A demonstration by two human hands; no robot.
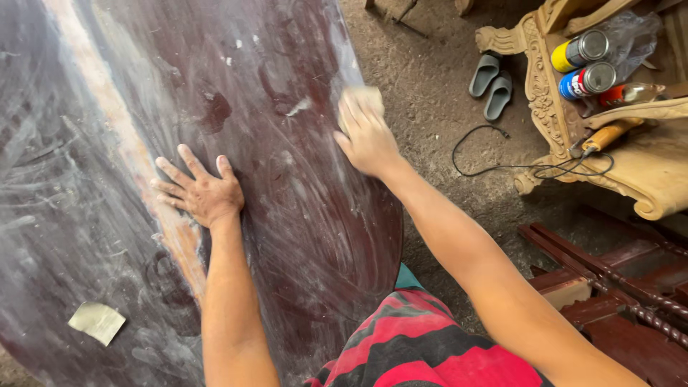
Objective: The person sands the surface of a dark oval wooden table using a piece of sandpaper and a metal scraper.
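Dark red surface (301, 236) fills the frame's left, mostly scuffed white; glossy patches remain upper centre. Right hand (365, 136) presses a sanding pad (362, 97) near the right edge, fingers closed over it. Left hand (201, 190) lies flat, fingers spread.

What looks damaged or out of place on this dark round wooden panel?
A pale worn streak runs down the dark panel beside the left hand; whitish scuffs surround the right hand. A loose sandpaper scrap lies apart.
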